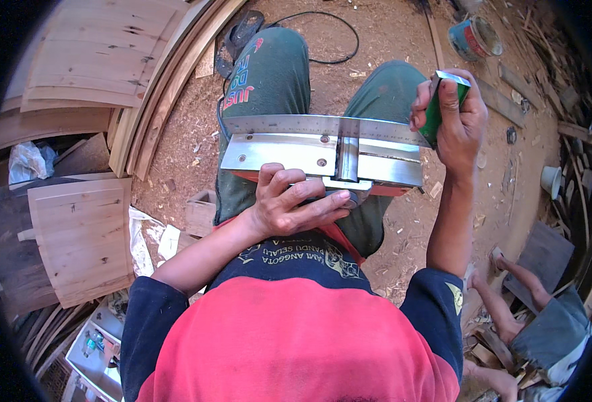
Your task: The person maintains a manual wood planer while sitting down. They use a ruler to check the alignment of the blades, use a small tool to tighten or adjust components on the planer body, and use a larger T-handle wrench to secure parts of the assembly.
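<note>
An electric planer (282,155) rests upside down across my thighs, its flat metal sole facing up and a bit of red body showing below. The cutter drum (348,157) crosses the gap between the sole's two plates. My left hand (292,204) grips the planer's near side, fingers curled along its edge and thumb hidden. In my right hand (458,124) is the green stock of a try square (289,124). The square's graduated steel blade runs along the far edge of the sole, reaching over both plates. I cannot tell whether the blade touches the metal throughout.
Wooden panels (81,234) and long boards (168,87) stand on the left. Beyond my knees a black cable (357,47) loops over shavings-covered ground. A paint bucket (475,38) sits far right, near scrap wood. Another person's bare legs (503,315) show at lower right.
</note>
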Action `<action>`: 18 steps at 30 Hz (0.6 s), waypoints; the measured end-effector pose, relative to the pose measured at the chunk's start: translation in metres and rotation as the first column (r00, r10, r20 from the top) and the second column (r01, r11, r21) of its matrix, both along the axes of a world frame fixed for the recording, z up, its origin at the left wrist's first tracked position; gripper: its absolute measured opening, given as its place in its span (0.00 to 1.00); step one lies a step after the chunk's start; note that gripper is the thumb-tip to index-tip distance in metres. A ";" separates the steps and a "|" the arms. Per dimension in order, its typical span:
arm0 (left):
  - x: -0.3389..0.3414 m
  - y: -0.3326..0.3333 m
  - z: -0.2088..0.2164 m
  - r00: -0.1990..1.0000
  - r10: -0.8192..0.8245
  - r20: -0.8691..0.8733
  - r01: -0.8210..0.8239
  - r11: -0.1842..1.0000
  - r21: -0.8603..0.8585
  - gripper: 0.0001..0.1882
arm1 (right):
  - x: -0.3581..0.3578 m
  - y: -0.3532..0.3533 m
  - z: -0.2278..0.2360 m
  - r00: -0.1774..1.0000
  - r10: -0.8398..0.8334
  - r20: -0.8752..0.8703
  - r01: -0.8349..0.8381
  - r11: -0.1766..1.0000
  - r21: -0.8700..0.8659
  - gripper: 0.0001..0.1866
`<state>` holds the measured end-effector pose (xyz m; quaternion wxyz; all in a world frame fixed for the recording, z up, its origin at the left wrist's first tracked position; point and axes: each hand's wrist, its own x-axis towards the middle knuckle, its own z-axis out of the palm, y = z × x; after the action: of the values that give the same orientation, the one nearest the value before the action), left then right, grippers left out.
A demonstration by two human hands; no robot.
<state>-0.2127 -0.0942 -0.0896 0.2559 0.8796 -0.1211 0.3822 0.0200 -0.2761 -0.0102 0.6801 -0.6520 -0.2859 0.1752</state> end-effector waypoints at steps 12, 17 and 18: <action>0.000 -0.001 0.001 1.000 0.002 -0.004 -0.002 1.000 -0.015 0.26 | 0.000 0.002 -0.004 0.998 -0.033 -0.048 0.034 0.999 0.027 0.19; 0.001 -0.001 0.000 1.000 0.002 0.002 -0.002 1.000 -0.020 0.27 | 0.001 0.001 -0.005 0.998 -0.006 -0.063 0.009 0.999 0.052 0.18; 0.000 -0.001 0.000 1.000 0.000 -0.003 0.000 1.000 -0.019 0.27 | 0.001 0.001 -0.005 0.998 -0.007 -0.064 0.010 0.999 0.050 0.18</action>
<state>-0.2122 -0.0955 -0.0895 0.2642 0.8778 -0.1171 0.3820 0.0210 -0.2753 -0.0150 0.7056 -0.6300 -0.2659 0.1859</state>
